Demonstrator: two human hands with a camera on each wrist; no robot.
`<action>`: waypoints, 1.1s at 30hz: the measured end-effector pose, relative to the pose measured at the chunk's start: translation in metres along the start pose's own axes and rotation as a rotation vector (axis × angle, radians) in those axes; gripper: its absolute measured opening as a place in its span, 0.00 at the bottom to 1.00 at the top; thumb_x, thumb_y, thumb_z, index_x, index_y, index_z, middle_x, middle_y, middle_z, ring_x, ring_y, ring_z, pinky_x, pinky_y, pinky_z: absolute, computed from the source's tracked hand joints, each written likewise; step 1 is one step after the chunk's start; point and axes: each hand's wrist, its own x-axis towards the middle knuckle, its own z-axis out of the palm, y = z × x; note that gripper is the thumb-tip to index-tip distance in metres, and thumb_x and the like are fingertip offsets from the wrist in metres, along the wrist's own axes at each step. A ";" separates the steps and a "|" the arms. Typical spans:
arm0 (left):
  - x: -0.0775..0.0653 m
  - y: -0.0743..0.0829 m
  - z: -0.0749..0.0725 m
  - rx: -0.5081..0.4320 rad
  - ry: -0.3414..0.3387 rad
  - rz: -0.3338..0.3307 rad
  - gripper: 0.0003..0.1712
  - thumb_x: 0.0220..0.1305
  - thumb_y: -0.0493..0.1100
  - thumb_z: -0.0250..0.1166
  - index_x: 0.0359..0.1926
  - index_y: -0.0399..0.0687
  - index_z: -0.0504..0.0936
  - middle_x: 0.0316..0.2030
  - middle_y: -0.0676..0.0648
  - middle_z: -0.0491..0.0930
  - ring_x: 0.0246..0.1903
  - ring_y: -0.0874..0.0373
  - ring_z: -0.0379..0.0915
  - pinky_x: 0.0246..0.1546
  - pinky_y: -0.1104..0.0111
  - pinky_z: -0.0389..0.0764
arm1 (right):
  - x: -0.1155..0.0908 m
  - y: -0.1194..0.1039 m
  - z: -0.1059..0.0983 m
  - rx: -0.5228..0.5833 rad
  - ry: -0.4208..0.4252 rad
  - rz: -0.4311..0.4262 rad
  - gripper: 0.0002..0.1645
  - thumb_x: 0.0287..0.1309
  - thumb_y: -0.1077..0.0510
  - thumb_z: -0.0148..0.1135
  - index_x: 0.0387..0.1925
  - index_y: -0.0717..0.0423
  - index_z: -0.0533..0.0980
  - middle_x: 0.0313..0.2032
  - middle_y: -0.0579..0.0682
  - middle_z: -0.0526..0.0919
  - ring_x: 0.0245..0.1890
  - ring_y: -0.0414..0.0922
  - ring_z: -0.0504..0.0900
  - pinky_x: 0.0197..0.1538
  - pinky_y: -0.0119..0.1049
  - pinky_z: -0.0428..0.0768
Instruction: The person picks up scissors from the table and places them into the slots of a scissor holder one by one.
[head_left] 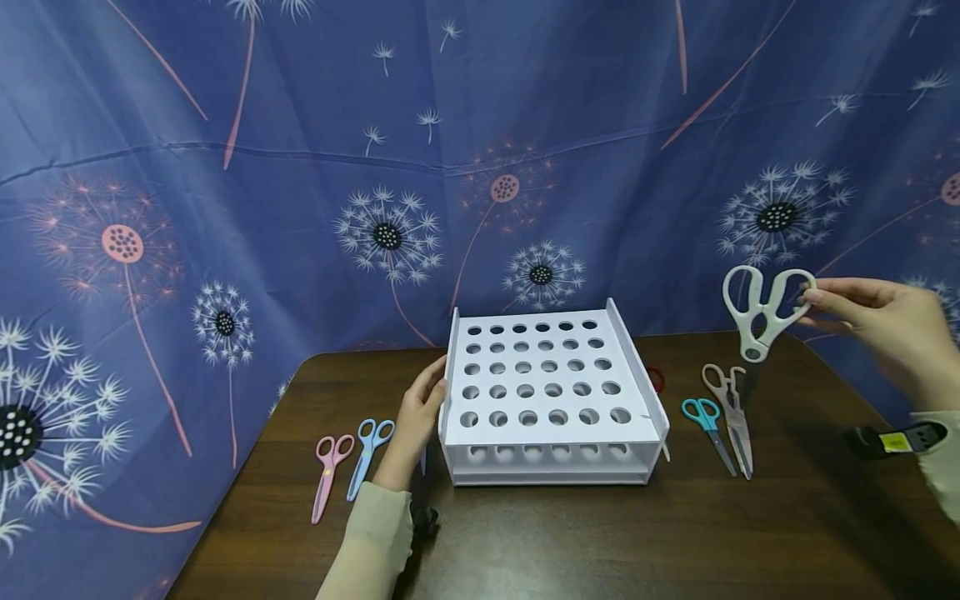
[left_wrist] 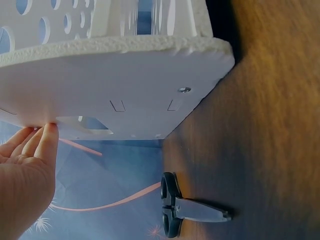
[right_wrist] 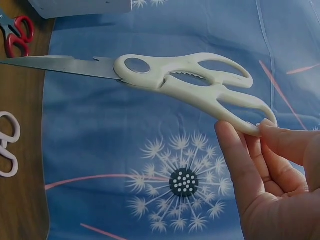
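Observation:
In the head view a white rack (head_left: 525, 435) with rows of round holes stands on the table. My left hand (head_left: 416, 412) is at its left side, and its fingertips rest on the side panel (left_wrist: 145, 75) beside a cut-out in the left wrist view. My right hand (head_left: 892, 321) pinches one finger loop of a pair of white-handled kitchen scissors (right_wrist: 150, 75), held up above the table's right side. Their metal blades point down, and the handles are slightly spread. Below them lie scissors with pale handles (head_left: 722, 385) and small teal scissors (head_left: 702, 412).
Left of the rack lie pink scissors (head_left: 327, 475) and light-blue scissors (head_left: 366, 458). Black-handled scissors (left_wrist: 175, 207) lie beside the rack, and red-handled scissors (right_wrist: 19, 37) lie near its right side. A blue dandelion-print cloth (head_left: 637, 208) hangs behind the brown table (head_left: 570, 542).

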 end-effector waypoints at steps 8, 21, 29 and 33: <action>-0.001 0.000 0.001 -0.015 -0.005 -0.004 0.25 0.73 0.39 0.51 0.69 0.39 0.65 0.66 0.36 0.68 0.64 0.44 0.65 0.55 0.80 0.69 | 0.001 -0.007 0.005 0.021 0.009 0.007 0.07 0.62 0.53 0.60 0.38 0.34 0.80 0.29 0.22 0.81 0.26 0.25 0.83 0.28 0.19 0.78; 0.000 0.000 0.000 0.006 0.002 -0.025 0.25 0.74 0.39 0.50 0.70 0.40 0.65 0.66 0.36 0.68 0.64 0.45 0.65 0.55 0.80 0.68 | 0.010 -0.028 0.021 0.101 0.025 0.022 0.09 0.59 0.52 0.63 0.42 0.42 0.82 0.31 0.26 0.83 0.30 0.26 0.84 0.31 0.23 0.81; -0.001 0.001 0.001 -0.003 0.006 -0.022 0.25 0.74 0.40 0.51 0.69 0.41 0.65 0.66 0.37 0.68 0.65 0.45 0.65 0.55 0.81 0.68 | 0.011 -0.037 0.027 0.255 0.003 0.020 0.12 0.55 0.54 0.66 0.41 0.50 0.84 0.32 0.34 0.86 0.32 0.30 0.85 0.31 0.25 0.82; 0.000 0.000 0.000 -0.006 0.002 -0.019 0.26 0.74 0.41 0.51 0.69 0.40 0.65 0.66 0.36 0.68 0.65 0.44 0.65 0.55 0.81 0.68 | 0.012 -0.041 0.030 0.336 0.006 0.030 0.10 0.54 0.57 0.68 0.39 0.50 0.84 0.31 0.36 0.87 0.31 0.31 0.85 0.31 0.26 0.82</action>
